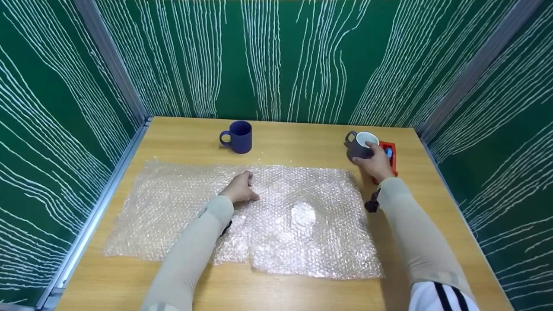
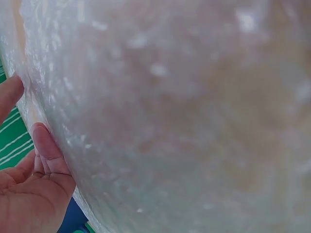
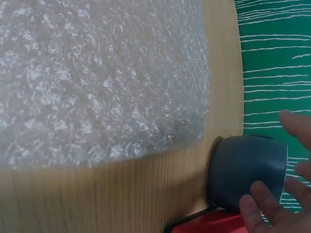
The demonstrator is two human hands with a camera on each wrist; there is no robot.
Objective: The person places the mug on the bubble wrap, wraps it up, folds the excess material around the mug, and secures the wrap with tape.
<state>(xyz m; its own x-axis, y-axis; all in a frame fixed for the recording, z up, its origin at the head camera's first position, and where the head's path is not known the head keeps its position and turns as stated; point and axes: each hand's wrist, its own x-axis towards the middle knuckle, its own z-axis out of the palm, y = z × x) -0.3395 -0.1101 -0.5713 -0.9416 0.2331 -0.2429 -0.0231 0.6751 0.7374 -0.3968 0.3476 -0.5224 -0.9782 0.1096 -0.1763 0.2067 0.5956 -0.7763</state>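
The right arm stretches from the lower right of the frame toward the upper right, and its right hand [image 1: 375, 164] comes over the dark grey mug [image 1: 359, 152] from the near side. The fingers are spread wide, with the mug between them and the thumb — in the right wrist view the thumb stands apart from its wall, while the other fingertips overlap it. Whether they press on it, I cannot tell.

This mug stands upright on the wooden table [image 1: 302, 291], at the upper right of the frame; its long axis is vertical, the pale mouth faces up, and the handle points to the upper left. Just beside it, on the right, lies a red object [image 1: 392, 160] with something blue in it.

The left arm rises from the bottom of the frame to the middle, where the left hand [image 1: 239, 188] is low at the seam of two bubble wrap sheets [image 1: 315, 246] (they lie flat, side by side, the pair longer from left to right). Its thumb and forefinger are parted, with a gap between them.

The blue mug [image 1: 241, 138] stands upright at the upper centre — its handle points left.
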